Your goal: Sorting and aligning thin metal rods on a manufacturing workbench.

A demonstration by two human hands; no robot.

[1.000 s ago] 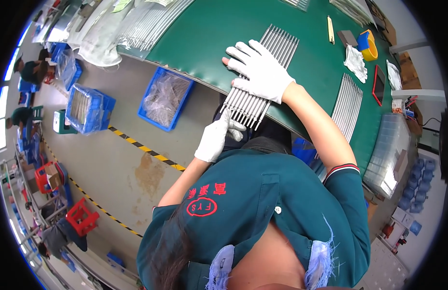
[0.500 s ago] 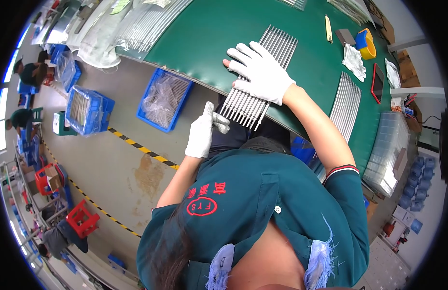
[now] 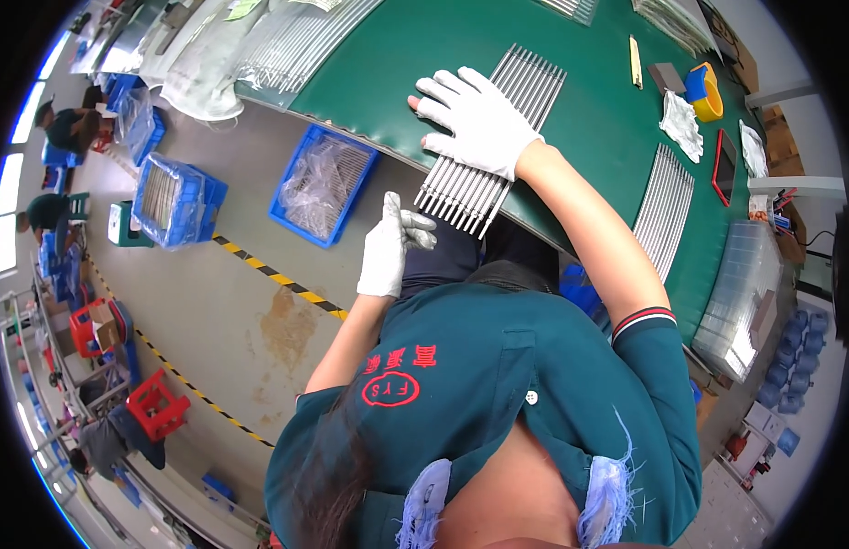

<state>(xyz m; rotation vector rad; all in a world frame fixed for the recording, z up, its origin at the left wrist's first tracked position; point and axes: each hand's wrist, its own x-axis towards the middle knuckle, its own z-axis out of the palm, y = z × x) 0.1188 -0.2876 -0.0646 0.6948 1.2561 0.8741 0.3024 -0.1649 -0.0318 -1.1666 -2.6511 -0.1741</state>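
Two gloved hands: right hand [image 3: 475, 119] on one row of metal rods [image 3: 493, 137], left hand [image 3: 388, 247] apart.

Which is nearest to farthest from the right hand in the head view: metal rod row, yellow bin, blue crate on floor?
1. Metal rod row, directly under the right hand.
2. Blue crate, left, on the floor.
3. Yellow bin, far right on the table.

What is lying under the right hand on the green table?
A row of metal rods lies under the right hand, overhanging the green table edge. Their middle parts are covered.
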